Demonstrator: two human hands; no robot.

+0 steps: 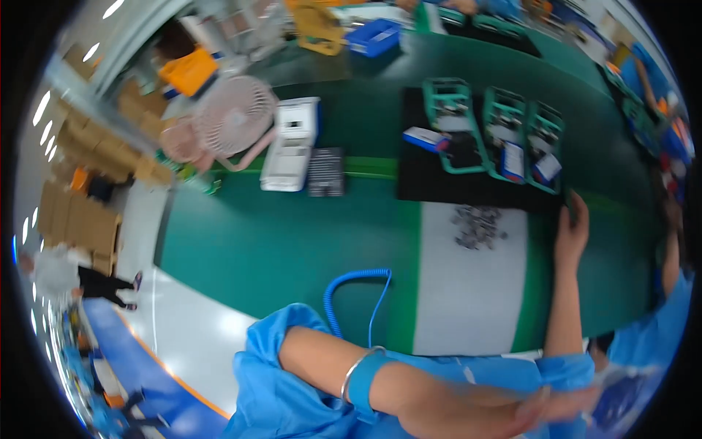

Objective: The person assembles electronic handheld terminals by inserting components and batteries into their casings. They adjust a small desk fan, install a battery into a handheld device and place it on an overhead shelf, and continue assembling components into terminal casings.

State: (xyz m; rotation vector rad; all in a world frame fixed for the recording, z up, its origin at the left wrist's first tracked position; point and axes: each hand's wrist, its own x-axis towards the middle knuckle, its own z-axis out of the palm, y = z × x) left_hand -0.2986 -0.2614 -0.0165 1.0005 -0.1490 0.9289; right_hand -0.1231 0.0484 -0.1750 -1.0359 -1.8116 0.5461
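Observation:
My left hand reaches across my body at the lower right, its fingers smeared by motion. A blue strap and a silver bracelet circle that wrist. Beyond its fingertips is a see-through plastic bag with dark contents; contact is unclear. My right hand rests at the right edge of the black mat, fingers apart, nothing visible in it. On the mat stand three teal frames with metal clamps and small blue-and-white packs. Small metal parts lie heaped on a white strip.
A pink fan, a white tray and a dark grey block are on the green table's left side. A coiled blue cord lies near my left arm. A co-worker's blue sleeve is close at the right.

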